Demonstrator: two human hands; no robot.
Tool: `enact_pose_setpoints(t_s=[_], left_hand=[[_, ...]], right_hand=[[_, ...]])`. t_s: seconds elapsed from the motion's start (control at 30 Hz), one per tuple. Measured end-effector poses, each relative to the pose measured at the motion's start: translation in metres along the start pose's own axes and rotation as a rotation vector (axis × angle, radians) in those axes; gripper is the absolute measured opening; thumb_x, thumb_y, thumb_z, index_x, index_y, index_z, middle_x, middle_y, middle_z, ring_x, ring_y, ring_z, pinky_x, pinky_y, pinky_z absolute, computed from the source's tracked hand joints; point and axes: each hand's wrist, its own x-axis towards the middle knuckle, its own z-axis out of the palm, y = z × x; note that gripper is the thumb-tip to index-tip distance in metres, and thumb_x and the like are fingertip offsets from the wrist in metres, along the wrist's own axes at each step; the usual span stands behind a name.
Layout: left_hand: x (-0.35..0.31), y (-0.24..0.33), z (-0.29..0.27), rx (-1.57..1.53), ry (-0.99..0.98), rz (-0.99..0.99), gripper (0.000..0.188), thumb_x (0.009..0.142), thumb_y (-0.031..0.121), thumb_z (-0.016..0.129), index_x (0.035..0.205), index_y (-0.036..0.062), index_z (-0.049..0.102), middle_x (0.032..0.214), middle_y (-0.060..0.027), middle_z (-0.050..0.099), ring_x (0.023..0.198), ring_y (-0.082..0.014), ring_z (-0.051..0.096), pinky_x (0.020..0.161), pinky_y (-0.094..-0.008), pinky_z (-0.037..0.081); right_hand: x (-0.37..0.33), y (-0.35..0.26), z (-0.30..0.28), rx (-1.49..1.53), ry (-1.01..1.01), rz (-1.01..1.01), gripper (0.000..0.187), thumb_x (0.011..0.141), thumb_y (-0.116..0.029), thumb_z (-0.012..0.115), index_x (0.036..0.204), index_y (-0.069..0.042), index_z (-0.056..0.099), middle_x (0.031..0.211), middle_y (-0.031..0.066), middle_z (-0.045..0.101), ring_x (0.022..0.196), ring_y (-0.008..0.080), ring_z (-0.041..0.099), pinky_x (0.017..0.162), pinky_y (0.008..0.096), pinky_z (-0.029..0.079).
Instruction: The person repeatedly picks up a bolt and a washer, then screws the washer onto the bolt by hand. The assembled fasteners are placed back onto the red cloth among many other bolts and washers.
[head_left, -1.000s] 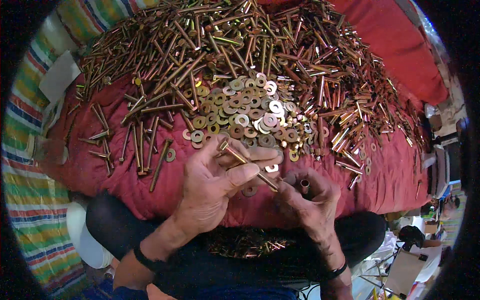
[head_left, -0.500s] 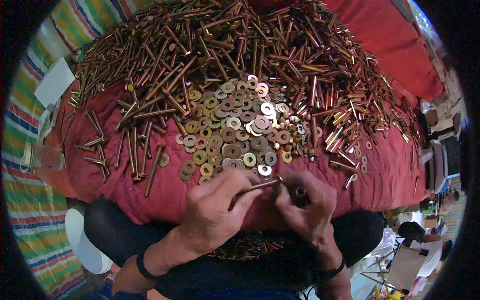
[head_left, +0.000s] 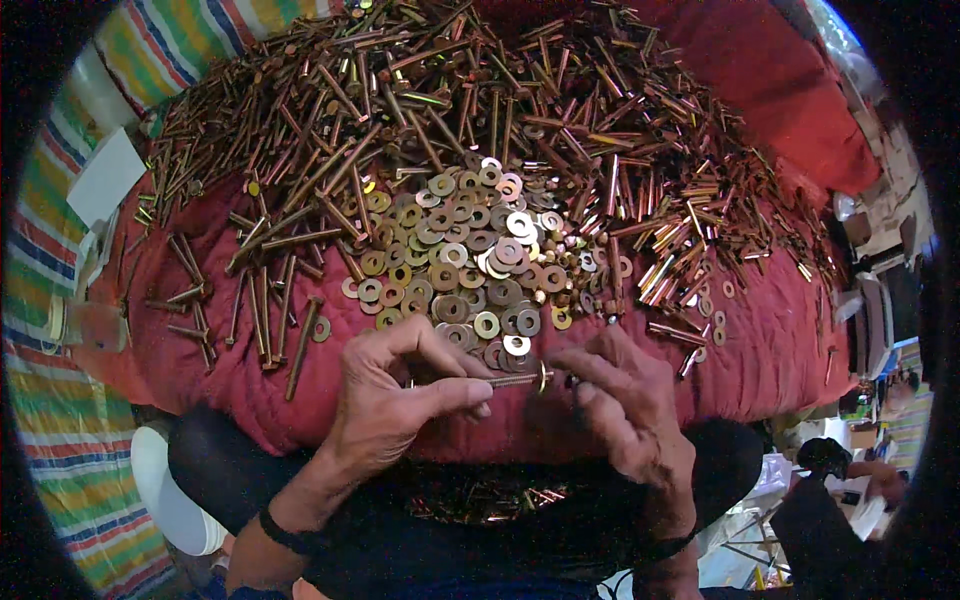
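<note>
My left hand pinches a long bronze-coloured bolt between thumb and fingers. It lies nearly level, with its threaded end toward the right. A brass-coloured washer, seen almost edge-on, stands at that end. Close by, my right hand has its fingers curled and slightly blurred. A small dark thing shows between its fingertips, too unclear to name. Just beyond both hands lies a heap of flat washers, with small nuts along its right side.
A large pile of long bolts spreads across the far side of the red cloth. Shorter metal pieces lie at right. More metal parts rest between my legs. A clear plastic container stands at left, near a striped sheet.
My left hand has shifted a little left and now holds the bolt more level. The right hand's fingers have opened somewhat, and the washer now shows clearly at the bolt's end.
</note>
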Motion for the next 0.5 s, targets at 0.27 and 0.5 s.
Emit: enact_pose_setpoints(t_s=[0.27,0.5], left_hand=[[-0.003,0.002,-0.005,-0.009,-0.053,-0.095,0.012,0.086,-0.005,0.08,0.088,-0.0037,0.068,0.088,-0.0158,0.076,0.071,-0.0176,0.074,0.061,-0.0303,0.063],[-0.006,0.007,-0.005,-0.044,-0.068,-0.094,0.012,0.086,-0.005,0.081,0.087,-0.0031,0.069,0.085,-0.0152,0.076,0.069,-0.0166,0.074,0.061,-0.0294,0.062]], right_hand=[[0.0,-0.007,0.001,0.029,0.049,-0.164,0.034,0.076,0.003,0.08,0.11,0.0,0.075,0.1,0.0142,0.073,0.087,0.0302,0.074,0.073,0.0373,0.058],[-0.003,-0.015,-0.003,0.156,0.138,-0.038,0.032,0.076,0.005,0.085,0.105,-0.001,0.072,0.097,0.0097,0.078,0.082,0.0196,0.077,0.074,0.0312,0.061]])
